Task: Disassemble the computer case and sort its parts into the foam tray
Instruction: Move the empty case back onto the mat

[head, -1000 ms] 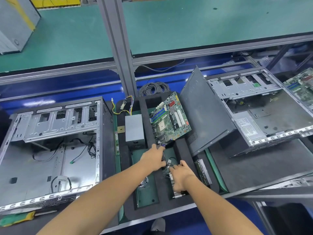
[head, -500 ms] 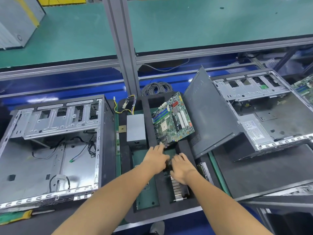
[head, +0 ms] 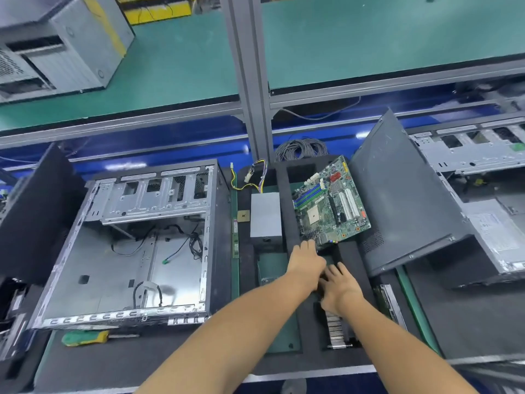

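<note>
since half a second ago both hands have slid a little further up the foam tray (head: 287,194), the left hand (head: 305,263) nearing the motherboard (head: 331,204). right hand (head: 341,288) lies flat beside it over the finned heatsink (head: 336,329); whether either hand's fingers grip anything, i cannot tell. emptied computer case (head: 127,245) sits left of the tray.

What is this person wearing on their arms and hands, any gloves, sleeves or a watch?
Nothing that shows. The left hand and the right hand are bare, with no gloves, rings or wrist strap. Both forearms are uncovered up to the bottom edge of the picture, so no sleeve is in view.
</note>
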`<state>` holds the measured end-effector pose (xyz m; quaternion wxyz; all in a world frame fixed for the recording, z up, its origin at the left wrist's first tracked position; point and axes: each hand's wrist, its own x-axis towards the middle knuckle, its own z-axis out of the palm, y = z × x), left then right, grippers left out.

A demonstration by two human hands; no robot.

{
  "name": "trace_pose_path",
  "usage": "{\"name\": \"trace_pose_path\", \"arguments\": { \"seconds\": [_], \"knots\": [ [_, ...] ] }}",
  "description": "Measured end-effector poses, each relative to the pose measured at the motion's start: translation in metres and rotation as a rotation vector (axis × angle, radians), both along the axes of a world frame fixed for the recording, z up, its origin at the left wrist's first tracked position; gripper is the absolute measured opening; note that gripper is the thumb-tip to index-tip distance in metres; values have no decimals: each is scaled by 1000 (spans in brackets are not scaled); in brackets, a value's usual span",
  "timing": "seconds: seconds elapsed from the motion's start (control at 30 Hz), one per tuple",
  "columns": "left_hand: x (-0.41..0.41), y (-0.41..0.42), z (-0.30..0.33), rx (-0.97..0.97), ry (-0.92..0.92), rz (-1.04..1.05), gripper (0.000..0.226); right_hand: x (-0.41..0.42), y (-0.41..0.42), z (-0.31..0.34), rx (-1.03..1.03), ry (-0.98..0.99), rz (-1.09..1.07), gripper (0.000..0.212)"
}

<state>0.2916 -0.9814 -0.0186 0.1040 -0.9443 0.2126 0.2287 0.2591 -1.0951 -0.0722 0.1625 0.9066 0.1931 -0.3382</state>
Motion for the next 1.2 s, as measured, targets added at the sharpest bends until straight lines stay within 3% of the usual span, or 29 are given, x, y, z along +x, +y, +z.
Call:
{"name": "trace_pose_path", "arguments": {
  "seconds": [0.17, 0.3, 0.37, 0.43, 0.57, 0.63, 0.77, 0.83, 0.93, 1.03, 1.1, 1.2],
  "knots": [
    [-5, -5, -11, -70, 8, 39, 45, -6, -3, -5, 42, 7, -28, 63],
    [-23, 7, -14, -204, -37, 42, 79, -17, -9, -5, 249, -207, -202, 56],
    [-35, 21, -5, -302, -57, 73, 83, -25, -6, 0, 313, -311, -316, 53],
    [-47, 37, 11, -383, -87, 87, 76, -34, 3, 4, 417, -423, -449, 47],
    [-70, 96, 56, -305, -204, -81, 50, -45, 51, 33, 774, -713, -593, 32],
    [-78, 139, 81, -319, -341, -122, 37, -44, 93, 61, 980, -710, -594, 36],
    [-92, 254, 120, -515, -518, -3, 30, -44, 192, 110, 1302, -468, -562, 35],
    [-104, 319, 124, -541, -621, 81, 33, -46, 238, 128, 1232, -477, -500, 43],
    [-140, 412, 109, -650, -780, 207, 35, -55, 295, 144, 998, -660, -238, 58],
    [-183, 489, 83, -808, -858, 361, 28, -73, 347, 147, 915, -525, 66, 58],
    [-196, 532, 69, -943, -835, 577, 24, -81, 379, 142, 780, -375, 198, 54],
    [-189, 580, 50, -972, -568, 813, 22, -83, 404, 132, 583, -292, 156, 38]
  ]
}}
